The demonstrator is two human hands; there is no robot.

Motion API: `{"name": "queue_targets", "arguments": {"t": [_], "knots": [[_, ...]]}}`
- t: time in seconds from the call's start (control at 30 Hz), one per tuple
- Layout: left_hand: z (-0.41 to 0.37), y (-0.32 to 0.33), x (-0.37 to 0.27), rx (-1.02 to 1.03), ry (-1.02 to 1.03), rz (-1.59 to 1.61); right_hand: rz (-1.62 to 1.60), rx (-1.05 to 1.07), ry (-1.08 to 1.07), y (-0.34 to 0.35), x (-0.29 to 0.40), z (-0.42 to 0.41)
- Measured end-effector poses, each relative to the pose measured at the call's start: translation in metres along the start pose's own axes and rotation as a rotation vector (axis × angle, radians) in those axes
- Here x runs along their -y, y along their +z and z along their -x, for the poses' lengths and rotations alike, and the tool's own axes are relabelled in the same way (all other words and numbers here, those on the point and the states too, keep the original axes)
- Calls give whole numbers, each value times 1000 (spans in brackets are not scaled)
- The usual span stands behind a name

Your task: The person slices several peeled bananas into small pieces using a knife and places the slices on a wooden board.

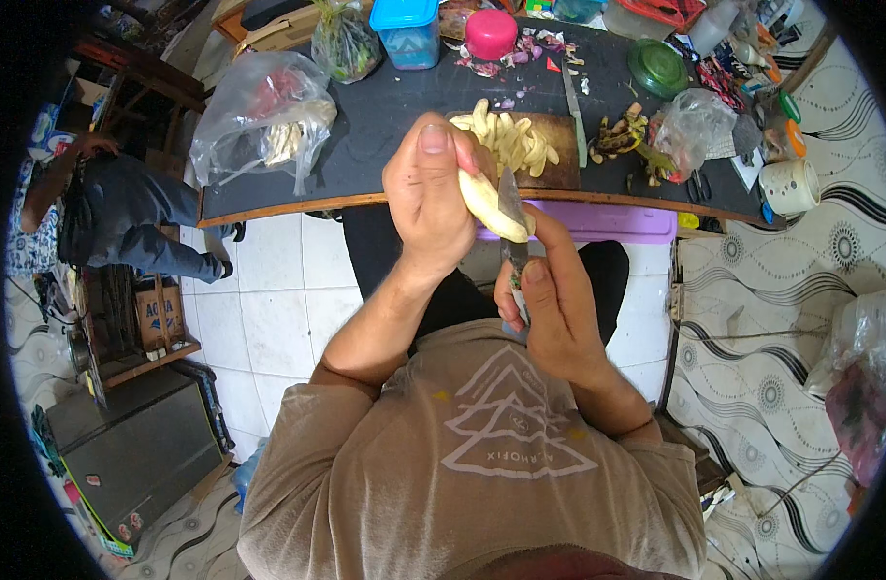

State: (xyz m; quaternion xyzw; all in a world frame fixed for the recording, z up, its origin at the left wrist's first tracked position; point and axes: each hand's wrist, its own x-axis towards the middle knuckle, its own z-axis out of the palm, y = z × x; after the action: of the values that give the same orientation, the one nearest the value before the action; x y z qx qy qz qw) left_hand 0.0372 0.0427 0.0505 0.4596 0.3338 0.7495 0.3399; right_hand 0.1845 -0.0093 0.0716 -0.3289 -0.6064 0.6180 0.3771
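My left hand [432, 192] grips one end of a peeled banana [486, 206], which slants down toward my right hand. In my right hand [566, 312] is a small knife [513, 210], its blade lying against the banana near the lower end. My right index finger reaches up to the banana's tip. Beyond my hands, a wooden cutting board [559, 134] lies on the dark table, bearing a heap of peeled banana pieces [522, 145]. My left hand covers part of the heap. A second, longer knife [575, 116] rests along the board's right side.
Banana peels [620, 134] and a clear plastic bag [696, 123] lie to the right on the table [385, 145]. Another plastic bag [261, 123] sits at left. A pink bowl [490, 35] stands among onion skins beside a blue-lidded container [406, 36]. A person [138, 210] stands at far left.
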Motion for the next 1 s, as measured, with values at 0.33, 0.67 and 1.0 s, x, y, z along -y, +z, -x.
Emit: {"name": "queue_targets", "arguments": {"t": [0.33,0.67,1.0], "knots": [[3,1,1,55,1,20,-69,5,-21,4,2,-3],[6,2,-3,-33,15,-112,-57,19,-18,9,-1,-10],[1,-5,-4,-9,-3,-148,-134,-14,25,10,-3,-11]]}}
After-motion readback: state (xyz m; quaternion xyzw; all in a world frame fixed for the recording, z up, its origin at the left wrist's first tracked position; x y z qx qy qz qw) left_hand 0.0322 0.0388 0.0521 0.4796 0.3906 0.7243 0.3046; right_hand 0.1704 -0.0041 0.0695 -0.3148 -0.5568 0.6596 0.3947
